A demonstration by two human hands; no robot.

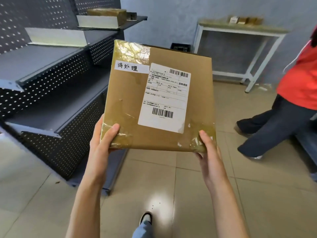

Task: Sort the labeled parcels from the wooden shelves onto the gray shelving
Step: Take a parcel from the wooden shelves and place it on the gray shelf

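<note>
I hold a flat brown cardboard parcel (130, 100) up in front of me, its top face toward the camera. It carries a white shipping label with barcodes and a white strip with handwritten characters. My left hand (103, 143) grips its lower left corner, thumb on top. At the lower right corner my right hand (210, 152) grips the same way. The gray pegboard shelving (51, 78) stands to the left, its lower shelves bare. On its top shelf lie a taped parcel (106, 12) and white boxes (56, 36).
A white-framed table with a wooden top (240, 28) stands at the back right with several small parcels on it. A person in a red top and dark trousers (291, 93) walks at the right. A black crate (181, 47) sits on the tiled floor behind the parcel.
</note>
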